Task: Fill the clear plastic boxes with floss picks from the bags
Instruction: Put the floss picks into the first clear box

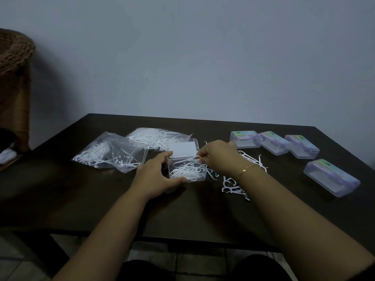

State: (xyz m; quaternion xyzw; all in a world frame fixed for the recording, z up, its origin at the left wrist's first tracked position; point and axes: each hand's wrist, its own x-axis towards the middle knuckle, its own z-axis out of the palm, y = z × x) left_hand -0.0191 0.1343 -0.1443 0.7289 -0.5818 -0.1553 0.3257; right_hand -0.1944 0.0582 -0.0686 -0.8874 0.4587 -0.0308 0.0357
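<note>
Left hand [157,175] grips the open box [187,169] between thumb and curled fingers, I'd guess so it doesn't skid on the table [101,199]. Right hand [218,157] pinches a few picks [197,158] right over the box's far edge, ready to drop in. Loose picks [233,185] sit under the right wrist for short reaches; bags [113,153] lie beyond the left fingers.

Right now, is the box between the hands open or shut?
Open: the box shows floss picks inside, its lid hinged back.
</note>
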